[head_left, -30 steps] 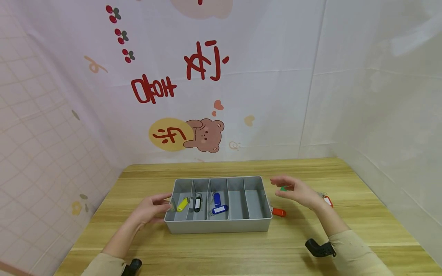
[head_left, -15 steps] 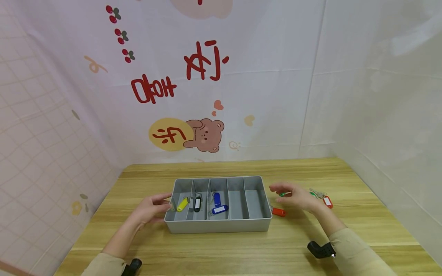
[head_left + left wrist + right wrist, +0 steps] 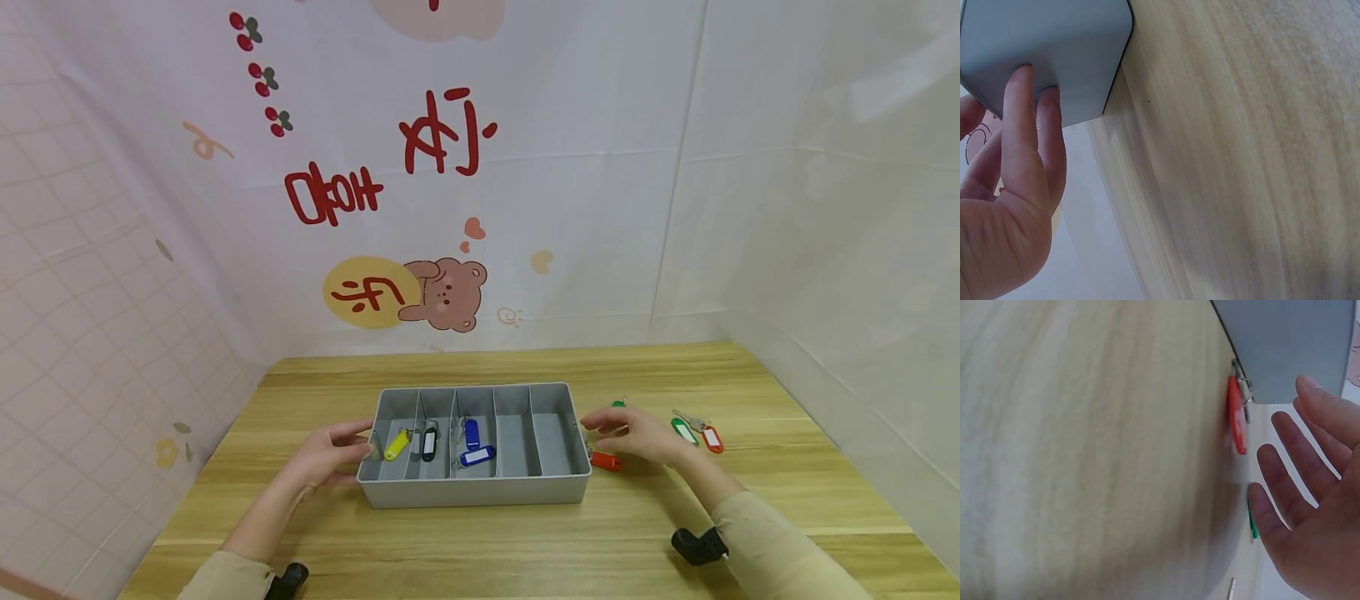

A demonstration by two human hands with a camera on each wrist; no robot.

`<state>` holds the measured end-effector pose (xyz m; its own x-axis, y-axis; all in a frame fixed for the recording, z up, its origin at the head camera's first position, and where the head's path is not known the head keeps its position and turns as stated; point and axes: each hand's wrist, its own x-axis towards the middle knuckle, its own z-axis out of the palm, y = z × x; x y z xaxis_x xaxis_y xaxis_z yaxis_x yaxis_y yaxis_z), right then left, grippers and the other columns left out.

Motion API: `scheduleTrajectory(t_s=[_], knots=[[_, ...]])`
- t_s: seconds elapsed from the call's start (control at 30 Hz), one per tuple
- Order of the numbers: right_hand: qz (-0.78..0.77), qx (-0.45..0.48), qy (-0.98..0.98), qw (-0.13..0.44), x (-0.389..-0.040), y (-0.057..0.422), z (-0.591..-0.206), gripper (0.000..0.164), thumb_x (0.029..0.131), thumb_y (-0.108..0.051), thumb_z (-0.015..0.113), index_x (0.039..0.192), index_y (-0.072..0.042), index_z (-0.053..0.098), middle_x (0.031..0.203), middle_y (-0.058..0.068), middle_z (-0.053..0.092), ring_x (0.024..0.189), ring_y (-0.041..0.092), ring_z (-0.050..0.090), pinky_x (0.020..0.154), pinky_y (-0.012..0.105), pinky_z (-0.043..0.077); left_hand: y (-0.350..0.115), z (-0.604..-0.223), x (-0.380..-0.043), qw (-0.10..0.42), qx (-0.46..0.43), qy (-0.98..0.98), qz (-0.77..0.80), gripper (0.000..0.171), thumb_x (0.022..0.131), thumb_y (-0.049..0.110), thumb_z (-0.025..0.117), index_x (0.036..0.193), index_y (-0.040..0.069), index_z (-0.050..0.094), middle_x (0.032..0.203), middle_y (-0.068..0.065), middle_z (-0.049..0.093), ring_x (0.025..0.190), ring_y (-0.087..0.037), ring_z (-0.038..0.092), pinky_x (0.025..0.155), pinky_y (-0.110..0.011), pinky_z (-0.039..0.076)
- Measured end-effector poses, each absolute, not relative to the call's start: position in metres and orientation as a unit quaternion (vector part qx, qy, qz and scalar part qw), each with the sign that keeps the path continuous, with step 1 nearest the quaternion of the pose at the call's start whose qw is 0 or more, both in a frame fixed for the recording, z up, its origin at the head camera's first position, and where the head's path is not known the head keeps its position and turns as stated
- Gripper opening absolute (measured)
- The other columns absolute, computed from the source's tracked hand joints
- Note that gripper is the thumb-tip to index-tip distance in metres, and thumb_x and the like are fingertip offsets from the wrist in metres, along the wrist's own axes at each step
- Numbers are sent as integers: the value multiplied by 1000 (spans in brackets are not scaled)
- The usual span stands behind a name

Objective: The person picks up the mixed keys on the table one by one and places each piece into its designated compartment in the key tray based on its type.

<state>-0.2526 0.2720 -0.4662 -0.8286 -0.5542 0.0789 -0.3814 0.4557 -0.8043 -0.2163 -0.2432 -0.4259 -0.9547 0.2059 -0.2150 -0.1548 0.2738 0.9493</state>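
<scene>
A grey tray (image 3: 472, 492) with five compartments in a row stands on the table. In the left wrist view, my left hand (image 3: 1025, 181) touches its end wall with nearly straight fingers. Past the opposite end hovers my right hand (image 3: 637, 433), relaxed and holding nothing, its fingertips close to the wall. Below that hand, a red key tag (image 3: 1237, 415) lies against the tray's foot. Inside the tray are a yellow key tag (image 3: 397, 444), a black key tag (image 3: 429, 444) and two blue ones (image 3: 477, 456); the two compartments on the right hold nothing.
Farther right on the wooden table (image 3: 510, 550) lie a green key tag (image 3: 684, 431) and a red-framed one (image 3: 712, 438) with keys. Another green tag (image 3: 618, 404) shows partly behind the right hand. A patterned white curtain (image 3: 585, 250) closes off the back and sides.
My right hand has moved slightly left and down toward the tray's right end, uncovering the green tag and keys on the right. The left hand and tray have stayed in place.
</scene>
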Motion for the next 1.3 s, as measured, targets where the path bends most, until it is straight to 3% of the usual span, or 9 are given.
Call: scheduleTrajectory(t_s=[0.67,0.83,1.3], knots=[[-406,-278,866,88,-260,269,-481,27,89,-15,75,114,-4,72,111,8,68,102,23,63,87,28,52,-242,-426,-216,151,17,782,605,60,95,5,65,147,-8,39,127,-30,51,100,-28,62,76,-45,59],[-384,-291,873,74,-262,268,-484,23,89,-15,76,110,-8,74,108,3,69,101,16,62,88,30,52,-242,-426,-215,149,11,784,602,59,94,6,65,147,-7,40,126,-27,52,102,-31,62,76,-44,60],[-339,-312,887,42,-264,263,-485,13,85,-13,78,98,-14,77,99,-5,67,95,15,59,87,35,51,-243,-425,-215,150,22,789,596,59,96,6,64,147,-8,38,128,-31,50,102,-28,62,76,-46,59]])
